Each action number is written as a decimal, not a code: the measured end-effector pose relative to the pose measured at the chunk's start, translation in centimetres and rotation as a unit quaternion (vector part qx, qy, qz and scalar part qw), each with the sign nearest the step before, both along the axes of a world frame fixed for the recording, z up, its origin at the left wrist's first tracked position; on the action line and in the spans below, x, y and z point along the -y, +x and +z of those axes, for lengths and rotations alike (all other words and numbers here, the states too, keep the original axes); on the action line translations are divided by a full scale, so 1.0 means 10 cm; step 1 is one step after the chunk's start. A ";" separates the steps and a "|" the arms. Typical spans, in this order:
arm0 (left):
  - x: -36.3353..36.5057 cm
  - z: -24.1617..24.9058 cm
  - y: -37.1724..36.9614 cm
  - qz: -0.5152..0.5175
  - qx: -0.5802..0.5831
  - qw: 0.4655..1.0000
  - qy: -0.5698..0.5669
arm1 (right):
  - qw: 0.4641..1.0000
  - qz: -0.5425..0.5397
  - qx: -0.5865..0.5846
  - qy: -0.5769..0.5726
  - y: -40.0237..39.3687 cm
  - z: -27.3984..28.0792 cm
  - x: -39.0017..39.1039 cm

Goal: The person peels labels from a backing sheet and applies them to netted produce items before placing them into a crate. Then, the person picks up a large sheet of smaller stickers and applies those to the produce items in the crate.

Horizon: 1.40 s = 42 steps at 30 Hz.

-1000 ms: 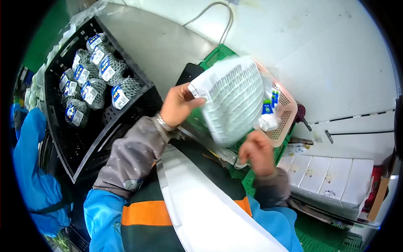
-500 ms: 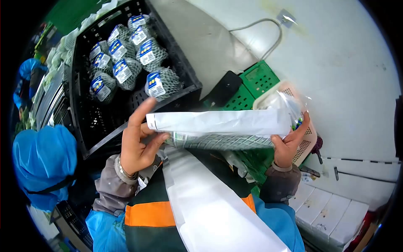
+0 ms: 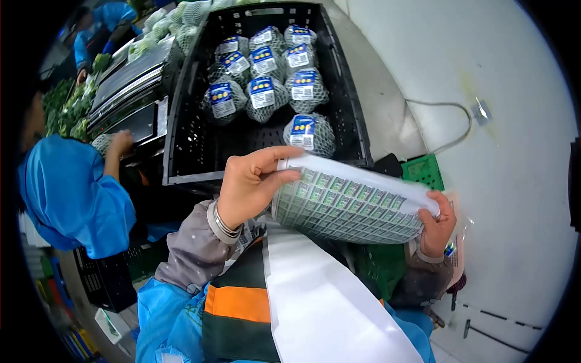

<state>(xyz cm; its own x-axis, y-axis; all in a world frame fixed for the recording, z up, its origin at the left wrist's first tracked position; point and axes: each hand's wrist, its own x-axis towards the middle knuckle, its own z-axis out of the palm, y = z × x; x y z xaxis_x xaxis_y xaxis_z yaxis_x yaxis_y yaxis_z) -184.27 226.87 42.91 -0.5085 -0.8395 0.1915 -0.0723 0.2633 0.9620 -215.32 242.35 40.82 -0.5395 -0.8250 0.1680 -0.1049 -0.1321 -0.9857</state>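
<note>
A sheet of small green-and-grey printed labels [image 3: 348, 209] is stretched between both hands in front of my body, its top edge showing a plain white border. My left hand [image 3: 249, 184] pinches the upper left corner between thumb and fingers. At the far right end, my right hand [image 3: 437, 224] grips the other corner. Below the sheet, a long white paper strip [image 3: 339, 308] drapes down over my dark apron [image 3: 239, 336]. Just beyond my left hand, a netted round item [image 3: 310, 138] with a blue-and-white label sits in a black crate [image 3: 356, 130].
Several more netted items stand in rows in the crate. To the right are a green basket [image 3: 425, 172] and a pink basket [image 3: 458, 251] by a white surface [image 3: 514, 163]. A co-worker in blue [image 3: 78, 193] works at the left beside a dark machine [image 3: 130, 78].
My view has turned left, so the crate appears further right. The label sheet has tilted, with its printed face now showing broadly. Both hands keep hold of it.
</note>
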 end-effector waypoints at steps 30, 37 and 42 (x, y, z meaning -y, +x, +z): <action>-0.46 -0.03 0.28 0.087 0.016 0.994 -0.069 | 0.917 0.116 -0.364 0.115 0.07 0.02 0.52; -0.61 0.00 0.22 0.013 0.090 0.995 -0.051 | 0.842 0.333 -0.410 -0.114 1.31 0.83 0.98; -0.65 -0.11 0.30 0.048 0.067 0.997 0.001 | 0.752 0.296 -0.520 -0.278 1.56 0.62 0.90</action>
<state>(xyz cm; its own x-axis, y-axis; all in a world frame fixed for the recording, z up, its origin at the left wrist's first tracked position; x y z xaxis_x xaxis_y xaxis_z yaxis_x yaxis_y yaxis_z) -181.25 233.33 41.80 -0.4475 -0.8852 0.1268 -0.2239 0.2481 0.9425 -199.69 233.34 46.98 0.5551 -0.5152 0.6530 -0.5412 -0.8199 -0.1869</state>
